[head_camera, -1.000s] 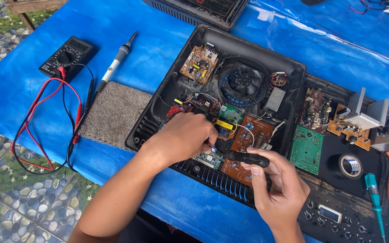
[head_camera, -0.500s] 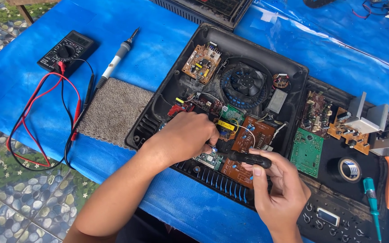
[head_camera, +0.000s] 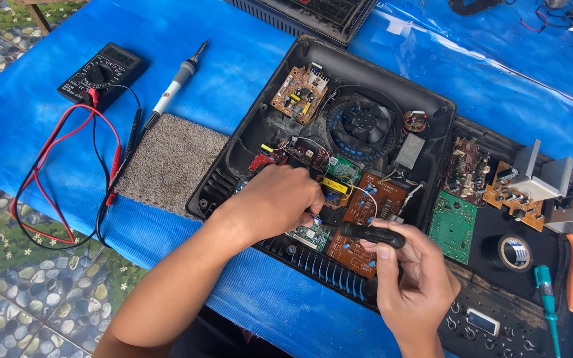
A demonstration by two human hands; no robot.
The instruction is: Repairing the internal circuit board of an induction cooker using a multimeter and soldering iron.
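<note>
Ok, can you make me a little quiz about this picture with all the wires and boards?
1. True or false: the right hand holds a black tool handle.
2. Which thing lies on the blue cover next to the grey mat? A) a soldering iron B) a spoon C) a banana
3. Fill in: the round black part in the middle of the open casing is a ____.

Key:
1. True. The left hand rests on the boards beside it.
2. A. The soldering iron lies near the black meter with its red and black leads.
3. Fan.
</note>
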